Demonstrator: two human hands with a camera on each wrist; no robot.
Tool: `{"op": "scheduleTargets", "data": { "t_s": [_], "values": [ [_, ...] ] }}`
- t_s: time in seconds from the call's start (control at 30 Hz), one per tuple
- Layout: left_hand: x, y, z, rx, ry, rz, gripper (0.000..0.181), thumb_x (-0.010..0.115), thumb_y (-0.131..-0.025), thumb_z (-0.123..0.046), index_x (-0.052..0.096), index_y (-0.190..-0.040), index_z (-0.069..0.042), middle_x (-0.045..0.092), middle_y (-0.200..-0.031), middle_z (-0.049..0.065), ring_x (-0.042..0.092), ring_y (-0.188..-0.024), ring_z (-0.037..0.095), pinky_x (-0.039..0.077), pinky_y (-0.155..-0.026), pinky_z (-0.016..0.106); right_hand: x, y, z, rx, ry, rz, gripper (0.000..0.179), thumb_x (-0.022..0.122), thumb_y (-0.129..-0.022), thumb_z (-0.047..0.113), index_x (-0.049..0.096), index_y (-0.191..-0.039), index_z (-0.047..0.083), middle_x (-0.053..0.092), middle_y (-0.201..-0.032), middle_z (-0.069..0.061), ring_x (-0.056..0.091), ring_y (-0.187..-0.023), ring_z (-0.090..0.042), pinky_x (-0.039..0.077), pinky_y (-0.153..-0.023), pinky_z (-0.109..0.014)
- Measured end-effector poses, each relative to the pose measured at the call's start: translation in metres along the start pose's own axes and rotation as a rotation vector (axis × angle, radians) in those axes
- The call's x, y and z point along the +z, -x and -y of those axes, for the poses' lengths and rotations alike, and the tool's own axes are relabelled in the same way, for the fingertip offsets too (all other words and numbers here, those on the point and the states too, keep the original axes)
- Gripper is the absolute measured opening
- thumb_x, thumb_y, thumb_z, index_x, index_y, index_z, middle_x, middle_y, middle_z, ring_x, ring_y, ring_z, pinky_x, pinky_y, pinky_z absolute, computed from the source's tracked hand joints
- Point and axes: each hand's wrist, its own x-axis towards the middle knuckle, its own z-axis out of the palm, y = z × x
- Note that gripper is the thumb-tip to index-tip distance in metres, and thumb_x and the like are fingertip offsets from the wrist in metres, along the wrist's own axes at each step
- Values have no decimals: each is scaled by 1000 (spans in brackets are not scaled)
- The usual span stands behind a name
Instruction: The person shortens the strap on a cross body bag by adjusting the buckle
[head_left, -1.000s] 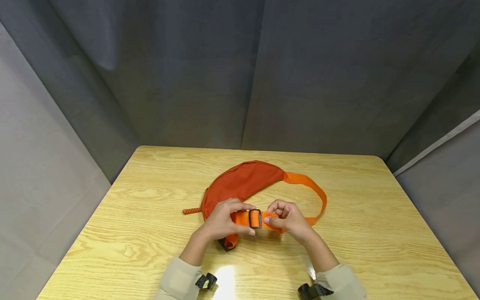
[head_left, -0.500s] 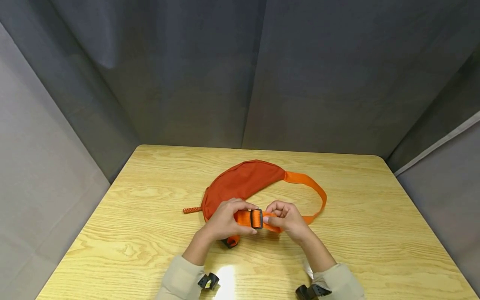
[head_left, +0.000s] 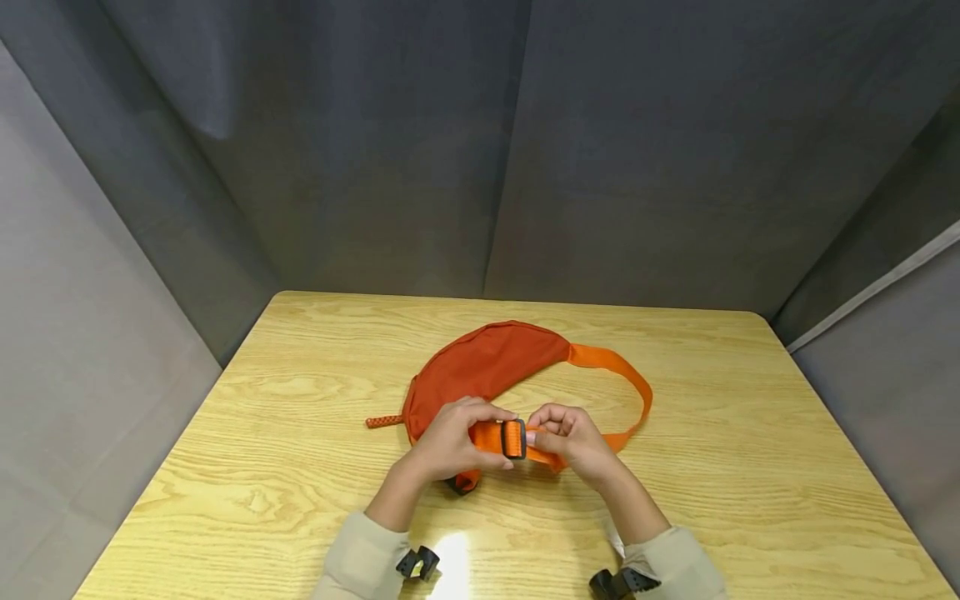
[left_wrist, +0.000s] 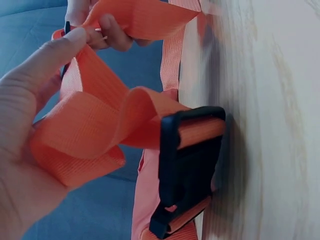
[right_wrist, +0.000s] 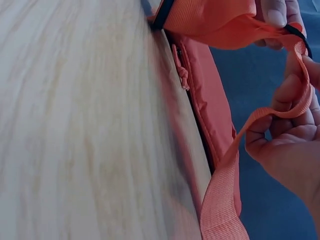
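Note:
A rust-red waist bag (head_left: 487, 358) lies on the table, its orange webbing strap (head_left: 636, 387) looping round to the right. Above the near part of that loop, my left hand (head_left: 448, 437) holds the black strap slider (head_left: 522, 439) between thumb and fingers. Close by on its right, my right hand (head_left: 573, 440) pinches the strap where it leaves the slider. In the left wrist view, webbing folds below the left fingers and runs to a fastened black side-release buckle (left_wrist: 170, 155) at the tabletop. The fingers partly cover the slider in both wrist views.
The wooden table (head_left: 300, 367) has a dark curtain (head_left: 375, 167) behind it and grey panels at the sides. A braided zipper pull (head_left: 384, 422) sticks out left of the bag. Each sleeve carries a small black wrist device (head_left: 417, 563).
My left hand and the slider have shifted slightly to the right. My right hand has edged left, so the two hands are closer together. The bag lies where it was.

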Motion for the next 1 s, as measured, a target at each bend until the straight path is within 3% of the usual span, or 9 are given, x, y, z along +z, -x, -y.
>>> {"op": "scheduleTargets", "data": {
  "t_s": [0.23, 0.43, 0.77, 1.0],
  "values": [
    [-1, -1, 0, 23, 41, -13, 53, 87, -62, -28, 68, -111, -15, 62, -95, -7, 52, -80, 8, 46, -66, 24, -12, 6, 0, 21, 99, 29, 22, 56, -92, 3, 56, -109, -10, 63, -96, -12, 60, -81, -16, 49, -69, -26],
    [-1, -1, 0, 26, 18, 0, 58, 85, -64, -32, 65, -116, -16, 60, -94, -9, 51, -82, 7, 44, -71, 26, -17, 9, -1, 42, 180, -9, 16, 59, -90, 3, 59, -99, -9, 61, -82, -6, 53, -68, -10, 44, -58, -23],
    [0, -1, -2, -18, 51, 8, 49, 88, -63, -26, 64, -104, -20, 56, -84, -9, 51, -77, 10, 44, -66, 26, -10, 5, 0, 14, 120, -78, 14, 60, -89, 2, 60, -91, -12, 61, -69, -3, 48, -57, -7, 41, -52, -19],
    [3, -2, -1, -15, 40, 9, 49, 87, -64, -29, 65, -107, -21, 57, -88, -10, 50, -79, 10, 44, -67, 26, -3, 1, -2, -6, 43, -90, 17, 58, -88, -2, 55, -90, -19, 65, -73, -11, 57, -58, -9, 47, -52, -20]
  ]
}}
